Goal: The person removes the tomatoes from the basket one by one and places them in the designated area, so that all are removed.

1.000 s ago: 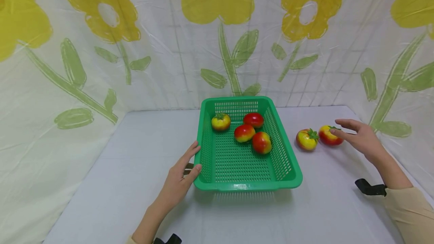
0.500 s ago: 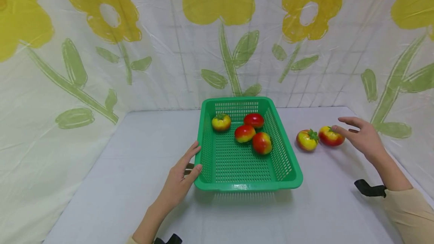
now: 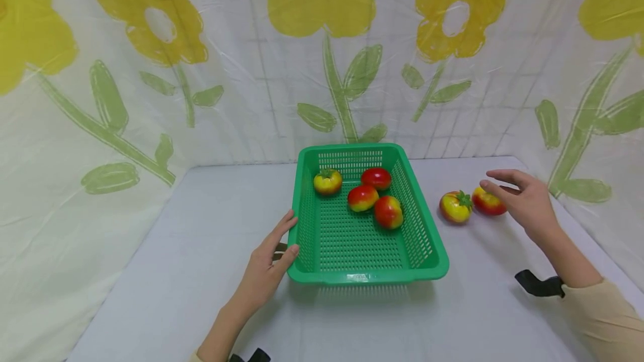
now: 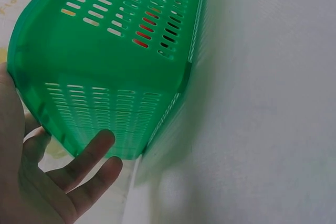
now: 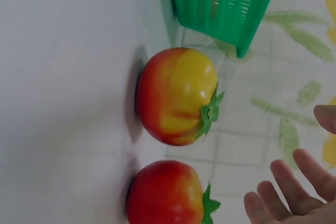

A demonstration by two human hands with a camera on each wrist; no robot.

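My left hand point(image 3: 264, 267) touches the left rim of a green plastic basket point(image 3: 362, 277) with its thumb and fingertips. In the left wrist view, some of its fingers point(image 4: 94, 153) extend along the outside of the basket wall. Right of the basket, two glossy red-and-yellow tomatoes point(image 3: 455, 208) with green leafy tops sit on the table. Over the farther-right tomato point(image 3: 485, 201) hovers my right hand point(image 3: 528, 203), fingers loosely bent and holding nothing. The right wrist view shows a gap between the fingers and both tomatoes.
Inside the basket lie a yellow-red tomato point(image 3: 328, 182) with a green top and several smooth red-and-yellow fruits point(image 3: 388, 212). A white table point(image 3: 211, 228) carries everything. Behind it hangs a pale cloth point(image 3: 241, 71) printed with yellow flowers.
My right hand shifts slightly right, then back left, and now covers more of the farther-right tomato. The left hand, basket and fruits keep their places.
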